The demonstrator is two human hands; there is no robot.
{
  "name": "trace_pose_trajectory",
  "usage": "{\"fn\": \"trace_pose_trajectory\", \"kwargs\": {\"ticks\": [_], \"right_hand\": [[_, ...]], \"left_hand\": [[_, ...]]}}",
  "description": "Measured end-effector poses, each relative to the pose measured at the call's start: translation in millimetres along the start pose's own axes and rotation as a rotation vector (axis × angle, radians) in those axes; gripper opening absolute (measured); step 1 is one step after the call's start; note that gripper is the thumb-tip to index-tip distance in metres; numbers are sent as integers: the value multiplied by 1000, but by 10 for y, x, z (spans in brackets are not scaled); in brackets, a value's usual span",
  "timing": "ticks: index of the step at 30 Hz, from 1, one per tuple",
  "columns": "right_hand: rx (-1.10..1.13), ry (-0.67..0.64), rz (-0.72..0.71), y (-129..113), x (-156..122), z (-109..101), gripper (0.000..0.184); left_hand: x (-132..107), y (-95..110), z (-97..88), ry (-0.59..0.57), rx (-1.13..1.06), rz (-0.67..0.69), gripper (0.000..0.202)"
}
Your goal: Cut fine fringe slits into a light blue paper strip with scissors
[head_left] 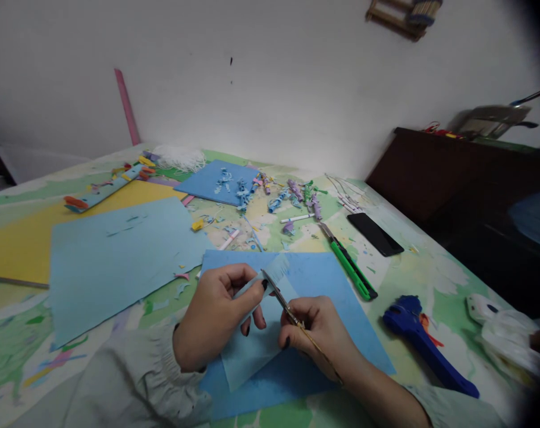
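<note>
My left hand (220, 312) pinches a folded piece of light blue paper (276, 270) between thumb and fingers. Fine slits run along its far edge, like a fringe. In my right hand (326, 330) are slim scissors (282, 301) with gold-coloured handles, their blades against the paper beside my left thumb. My fingers partly hide the handles. Beneath both hands, a light blue sheet (241, 359) lies on a darker blue sheet (336, 267).
To the right lie a green craft knife (351, 267), a black phone (375, 233) and a blue tape dispenser (426, 345). Larger light blue (118, 267) and yellow (15, 249) sheets cover the left side. Curled paper pieces (294, 191) and scraps are scattered behind my hands, near the wall.
</note>
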State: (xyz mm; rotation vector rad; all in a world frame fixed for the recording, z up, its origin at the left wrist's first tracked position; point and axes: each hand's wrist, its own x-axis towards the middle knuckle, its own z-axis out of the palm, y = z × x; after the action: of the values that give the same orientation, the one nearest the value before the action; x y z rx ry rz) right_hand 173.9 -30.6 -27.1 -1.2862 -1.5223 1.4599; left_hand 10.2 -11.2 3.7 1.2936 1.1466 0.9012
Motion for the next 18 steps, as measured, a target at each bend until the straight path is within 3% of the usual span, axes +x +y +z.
{"fn": "trace_pose_trajectory", "kwargs": {"ticks": [8,18], "right_hand": [[116,-118,-105,-3,-47,-14,44],[113,-91,-94,-23,-41,4,38]], "left_hand": [[-3,-20,-6,3,-6,13,17],[-13,-8,2,16,18,1,17]]}}
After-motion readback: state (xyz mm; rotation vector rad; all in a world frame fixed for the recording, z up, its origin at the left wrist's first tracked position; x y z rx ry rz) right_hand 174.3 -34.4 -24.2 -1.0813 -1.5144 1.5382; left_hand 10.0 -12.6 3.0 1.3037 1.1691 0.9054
